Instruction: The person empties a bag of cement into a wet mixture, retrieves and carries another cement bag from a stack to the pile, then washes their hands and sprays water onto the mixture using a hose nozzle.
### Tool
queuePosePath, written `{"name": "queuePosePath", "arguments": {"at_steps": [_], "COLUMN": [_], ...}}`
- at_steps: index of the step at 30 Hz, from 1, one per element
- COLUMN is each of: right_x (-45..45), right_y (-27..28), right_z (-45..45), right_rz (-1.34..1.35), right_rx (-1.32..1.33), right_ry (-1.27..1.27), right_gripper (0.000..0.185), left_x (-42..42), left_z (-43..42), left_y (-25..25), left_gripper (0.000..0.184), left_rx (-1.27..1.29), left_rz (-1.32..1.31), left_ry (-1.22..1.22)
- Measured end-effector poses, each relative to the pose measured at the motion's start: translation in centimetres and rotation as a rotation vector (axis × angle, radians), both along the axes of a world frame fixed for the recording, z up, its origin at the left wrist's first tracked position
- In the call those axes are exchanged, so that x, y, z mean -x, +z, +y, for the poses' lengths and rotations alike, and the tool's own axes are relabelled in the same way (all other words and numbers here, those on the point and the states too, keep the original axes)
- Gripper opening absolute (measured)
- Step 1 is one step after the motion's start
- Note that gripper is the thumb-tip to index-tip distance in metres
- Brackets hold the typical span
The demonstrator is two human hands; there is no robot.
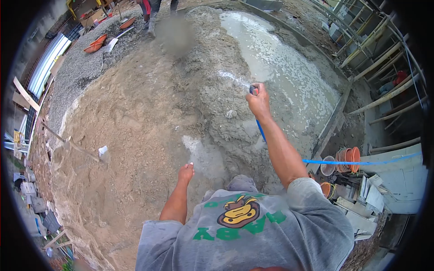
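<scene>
My right hand point(259, 101) is closed around a hose nozzle point(254, 91), and a blue hose point(261, 131) hangs below the fist and runs off to the right. White water spray point(233, 77) leaves the nozzle toward the upper left, over wet grey mix point(217, 58). Beyond it lies a pool of cloudy water point(285, 67). My left hand point(186, 172) is held low over the ground beside a pale powdery patch point(192, 143), its fingers curled; whether anything is inside them is too small to tell.
Dry brown sand point(122, 149) spreads to the left, with a shovel point(83, 149) in it. Gravel point(68, 81) and orange pans point(96, 44) are at the upper left, near another person's legs point(152, 20). Buckets point(352, 156), stacked slabs point(361, 203) and bamboo poles point(384, 97) stand right.
</scene>
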State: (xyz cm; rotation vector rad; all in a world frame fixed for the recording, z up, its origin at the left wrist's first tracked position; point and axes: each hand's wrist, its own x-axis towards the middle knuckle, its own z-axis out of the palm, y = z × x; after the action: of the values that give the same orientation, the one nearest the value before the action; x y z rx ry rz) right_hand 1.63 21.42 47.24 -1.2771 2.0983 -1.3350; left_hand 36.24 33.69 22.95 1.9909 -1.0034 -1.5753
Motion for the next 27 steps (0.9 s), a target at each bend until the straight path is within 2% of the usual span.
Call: {"name": "queuePosePath", "arguments": {"at_steps": [2, 5, 10, 13, 17, 22, 27], "right_x": [-1.4, -2.7, -2.1, -1.4, -2.5, -4.0, -5.3], "right_y": [0.2, 0.8, -0.4, -0.6, 1.3, 1.6, 2.4], "right_z": [4.0, 9.9, 18.2, 21.7, 24.3, 25.6, 25.7], "right_rz": [-0.005, 0.031, 0.091, 0.099, 0.165, 0.112, 0.048], "right_rx": [-0.014, -0.190, -0.205, -0.244, -0.287, -0.276, -0.276], "right_ry": [-0.028, -0.124, -0.198, -0.246, -0.256, -0.173, -0.018], "right_gripper": [0.037, 0.037, 0.036, 0.039, 0.041, 0.042, 0.044], "left_x": [0.9, 4.0, 12.1, 16.5, 22.3, 27.6, 30.7], "left_z": [-1.0, -3.1, -5.2, -5.7, -5.8, -7.0, -10.1], "left_y": [-0.2, 0.6, 6.1, 7.4, 8.3, 9.4, 6.5], "left_gripper": [0.033, 0.036, 0.031, 0.033, 0.031, 0.030, 0.026], "left_rx": [-0.015, -0.033, -0.030, -0.071, -0.003, 0.038, 0.089], "left_rz": [0.049, 0.128, 0.256, 0.369, 0.480, 0.542, 0.500], "left_ry": [-0.021, -0.051, -0.118, -0.190, -0.290, -0.312, -0.275]}}
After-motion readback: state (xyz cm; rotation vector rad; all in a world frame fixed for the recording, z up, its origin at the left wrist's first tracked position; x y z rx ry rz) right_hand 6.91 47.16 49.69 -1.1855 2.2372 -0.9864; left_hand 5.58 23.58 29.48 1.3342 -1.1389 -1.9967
